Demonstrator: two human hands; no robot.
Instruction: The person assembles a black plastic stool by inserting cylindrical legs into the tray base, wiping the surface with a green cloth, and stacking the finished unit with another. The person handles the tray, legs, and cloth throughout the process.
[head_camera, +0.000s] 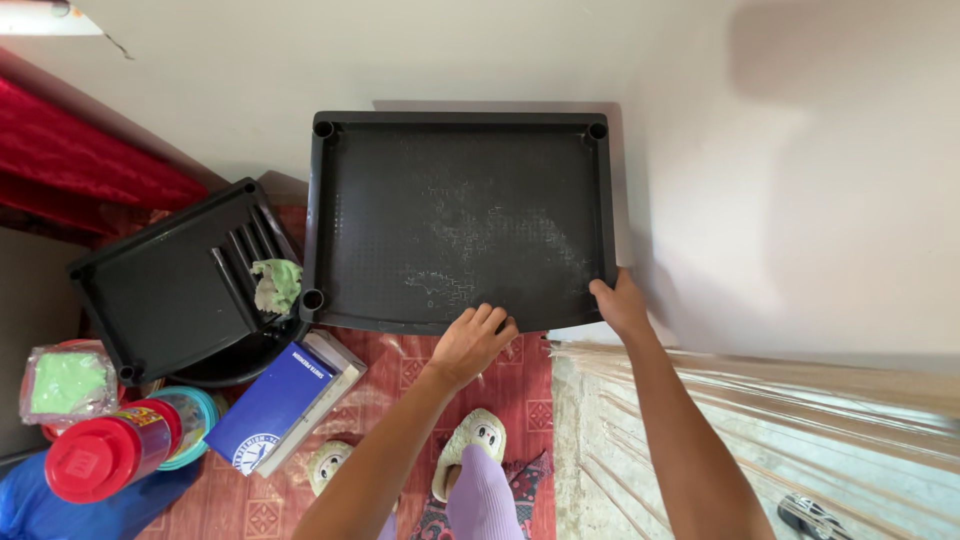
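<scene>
The black tray (460, 215) stood flat against the wall (800, 180), stiff and light by my guess; a second tray (170, 280) crowded its left edge, with open room to the right; my left hand (472, 342) and right hand (620, 303) had fingers clamped on its near rim.

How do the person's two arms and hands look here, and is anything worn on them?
Both arms are bare from the bottom edge of the picture up to the wrists; no sleeve shows. The left hand and the right hand have no glove, and I see no ring, watch or bracelet on them. The arms are slim and the fingers show no marks or bandages that I can make out.
</scene>
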